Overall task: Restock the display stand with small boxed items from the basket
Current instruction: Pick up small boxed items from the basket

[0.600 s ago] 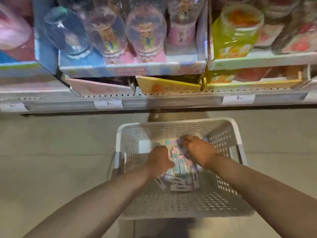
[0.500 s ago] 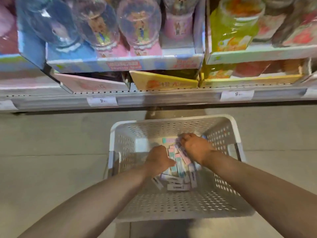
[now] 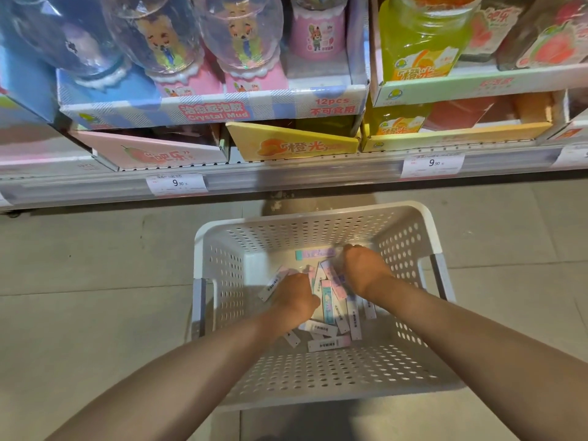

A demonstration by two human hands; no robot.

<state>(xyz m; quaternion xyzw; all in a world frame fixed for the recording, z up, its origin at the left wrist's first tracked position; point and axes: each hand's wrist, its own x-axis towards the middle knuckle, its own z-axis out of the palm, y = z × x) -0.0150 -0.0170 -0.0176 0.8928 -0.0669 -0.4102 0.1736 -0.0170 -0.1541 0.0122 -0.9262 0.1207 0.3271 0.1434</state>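
Note:
A white perforated basket [image 3: 318,230] stands on the floor below the shelf. Several slim pastel boxes [image 3: 327,300] lie heaped on its bottom, some showing barcodes. Both my hands are down inside it. My left hand [image 3: 294,296] is curled over the left side of the heap, with box ends sticking out beside it. My right hand [image 3: 362,268] presses on the heap's far right side, fingers bent down among the boxes. Whether either hand has a firm hold on a box is hidden by the backs of the hands.
Above the basket runs a shelf edge [image 3: 286,179] with 9.90 price tags. On it sit display cartons: a blue Crystal Mud tray [image 3: 216,111] with clear domed toys, a pink carton [image 3: 152,152], a yellow carton [image 3: 292,144] and green jars [image 3: 420,43]. Grey tiled floor surrounds the basket.
The view has shifted slightly, so the shelf and basket sit lower and closer. Both hands stay in the heap of boxes; the left hand has moved a little to the left.

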